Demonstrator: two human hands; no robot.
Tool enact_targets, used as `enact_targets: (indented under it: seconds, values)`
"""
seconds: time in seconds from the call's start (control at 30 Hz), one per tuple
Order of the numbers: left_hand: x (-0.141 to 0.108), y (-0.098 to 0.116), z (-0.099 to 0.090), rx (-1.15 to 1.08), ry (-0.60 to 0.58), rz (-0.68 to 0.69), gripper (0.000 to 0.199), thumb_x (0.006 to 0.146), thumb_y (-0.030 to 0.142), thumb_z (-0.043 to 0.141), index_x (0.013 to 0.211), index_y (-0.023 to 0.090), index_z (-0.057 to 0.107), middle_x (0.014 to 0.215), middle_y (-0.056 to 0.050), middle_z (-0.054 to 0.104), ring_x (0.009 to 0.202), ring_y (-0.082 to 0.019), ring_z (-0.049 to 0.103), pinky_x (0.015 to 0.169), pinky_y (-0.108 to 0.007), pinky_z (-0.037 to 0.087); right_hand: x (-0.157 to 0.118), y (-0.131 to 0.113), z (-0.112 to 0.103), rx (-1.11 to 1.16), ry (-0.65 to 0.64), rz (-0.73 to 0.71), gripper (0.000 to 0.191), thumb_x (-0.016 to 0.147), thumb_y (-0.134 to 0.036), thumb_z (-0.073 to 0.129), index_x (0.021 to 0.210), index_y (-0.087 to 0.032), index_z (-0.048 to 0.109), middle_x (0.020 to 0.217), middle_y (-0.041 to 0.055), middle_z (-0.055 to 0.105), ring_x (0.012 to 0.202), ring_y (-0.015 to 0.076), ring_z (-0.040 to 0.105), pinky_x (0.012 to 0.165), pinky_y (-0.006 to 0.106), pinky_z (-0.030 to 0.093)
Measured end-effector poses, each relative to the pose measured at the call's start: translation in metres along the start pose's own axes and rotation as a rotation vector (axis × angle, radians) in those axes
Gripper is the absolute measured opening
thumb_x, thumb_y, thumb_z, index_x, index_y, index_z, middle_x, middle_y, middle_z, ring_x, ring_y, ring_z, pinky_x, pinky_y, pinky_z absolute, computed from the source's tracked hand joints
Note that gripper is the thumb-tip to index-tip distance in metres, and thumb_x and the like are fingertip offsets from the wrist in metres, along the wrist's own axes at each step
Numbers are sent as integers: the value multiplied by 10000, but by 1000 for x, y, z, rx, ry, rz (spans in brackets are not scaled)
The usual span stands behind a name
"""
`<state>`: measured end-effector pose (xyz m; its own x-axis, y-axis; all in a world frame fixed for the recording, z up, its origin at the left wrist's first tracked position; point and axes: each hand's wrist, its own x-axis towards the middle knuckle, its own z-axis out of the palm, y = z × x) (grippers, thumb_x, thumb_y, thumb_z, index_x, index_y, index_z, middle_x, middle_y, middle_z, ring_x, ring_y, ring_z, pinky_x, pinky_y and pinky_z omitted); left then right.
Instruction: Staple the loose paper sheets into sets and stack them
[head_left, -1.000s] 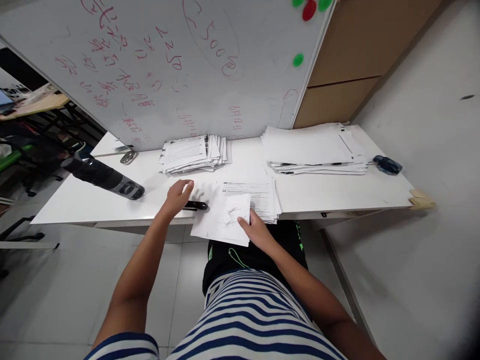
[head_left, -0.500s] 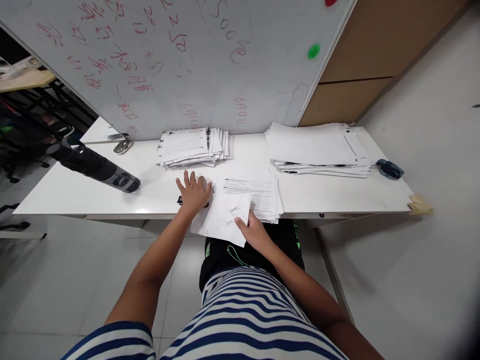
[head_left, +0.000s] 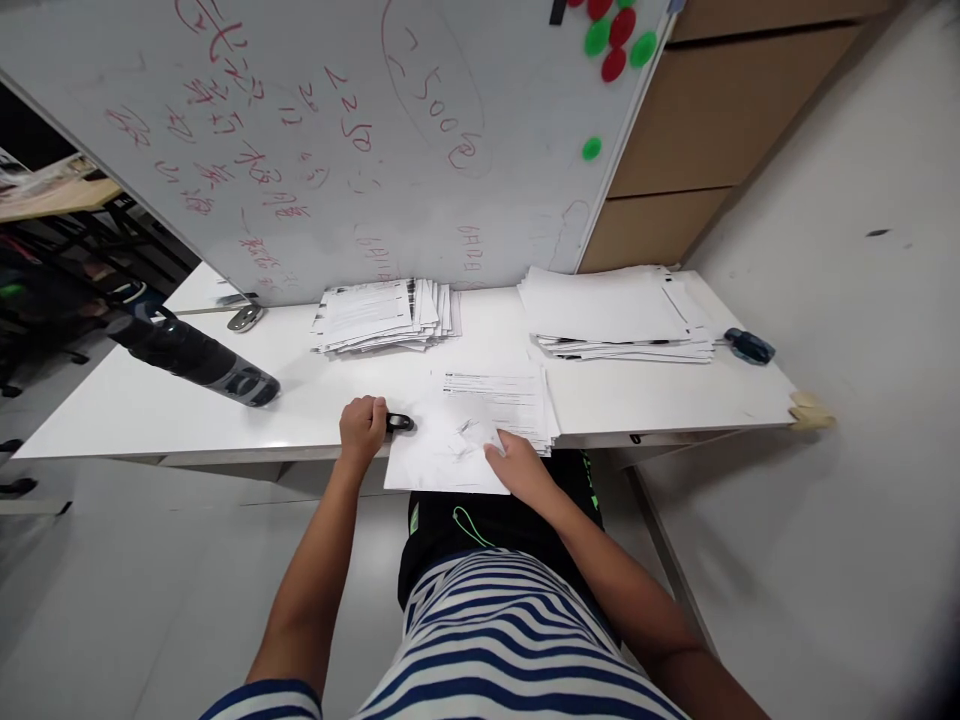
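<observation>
My left hand (head_left: pixel 363 432) is wrapped round a small black stapler-like tool (head_left: pixel 400 423), whose rounded end sticks out to the right over the desk. My right hand (head_left: pixel 523 468) pinches the right edge of a white sheet (head_left: pixel 435 455) between thumb and fingers. This sheet has faint grey marks and reaches past the desk's front edge, above my lap. Under and behind it lie printed sheets (head_left: pixel 517 395) in a loose pile. The left edge of the white sheet is close to the black tool.
Two paper stacks stand at the back, one on the left (head_left: pixel 371 318) and one on the right (head_left: pixel 600 305). A dark bottle (head_left: pixel 199 355), a mouse (head_left: pixel 245 318) and a dark blue object (head_left: pixel 750 346) are on the desk (head_left: pixel 300 425). Behind rises a whiteboard (head_left: pixel 300 240).
My left hand has gone from spread over the black tool to closed round it, a little lower and left. The white sheet has turned slightly and lies straighter. The view has tilted up.
</observation>
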<state>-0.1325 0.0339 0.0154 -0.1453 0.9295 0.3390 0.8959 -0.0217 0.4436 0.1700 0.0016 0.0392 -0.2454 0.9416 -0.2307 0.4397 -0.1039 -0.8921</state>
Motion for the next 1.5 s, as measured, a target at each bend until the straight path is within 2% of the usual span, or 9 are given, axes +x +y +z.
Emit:
enact_targets:
  seconds: [0.17,0.33,0.5,0.73,0.9,1.03,1.13,1.23,1.5]
  values:
    - [-1,-4,17,119,116,-134,440,967,395,280,610,245,491,660,-85,574,757,-259,562,755,-404,392,-2,-3,-47,35,100,8,236,806,-329,540,875,-195,722,868,45,751,864,262,670,799,343,507]
    - [-3,-2,22,126,154,-160,415,966,375,276,638,241,492,684,-86,564,778,-266,554,778,-415,378,-7,21,-80,136,179,149,334,781,-404,591,952,-153,729,905,69,767,858,281,691,706,332,518]
    - [-4,-6,25,118,150,-162,406,968,372,279,639,242,480,701,-87,545,812,-278,544,804,-428,365,-9,40,-75,229,201,183,399,784,-389,606,1071,-137,722,962,81,769,924,281,698,741,332,529]
    - [-4,-5,25,120,144,-160,400,972,360,282,644,239,478,706,-82,544,792,-263,523,777,-404,333,7,28,-64,337,197,124,397,796,-424,625,1076,-155,711,1001,83,765,952,284,701,739,330,540]
    - [-3,-6,26,223,172,-115,419,978,334,268,642,225,493,687,-87,576,735,-242,521,704,-375,308,38,18,-66,58,237,42,367,860,-417,533,1067,-157,688,1036,104,746,972,288,681,797,373,537]
    - [-3,-6,27,256,182,-102,427,983,318,266,647,217,507,682,-90,595,708,-232,518,672,-363,277,49,25,-53,-537,409,-90,392,901,-306,485,1222,-123,614,1238,199,650,1158,360,580,963,523,446]
    - [-4,-6,26,281,178,-103,428,986,311,265,647,216,510,685,-91,600,712,-234,519,669,-363,266,47,39,-38,-748,583,-222,543,909,-289,503,1422,-127,431,1516,220,397,1403,385,332,1083,593,318]
    - [-4,-5,26,290,158,-116,432,988,309,263,649,214,513,687,-92,595,725,-236,524,674,-361,267,46,53,-35,-748,700,-225,636,920,-376,512,1480,-140,327,1582,223,259,1468,385,189,1119,635,248]
    - [2,14,20,287,157,-299,415,978,426,344,721,195,574,761,-110,637,800,-257,562,686,-350,294,62,95,-75,-583,981,-277,560,926,-377,477,1432,-163,369,1569,227,222,1480,380,167,1116,649,268]
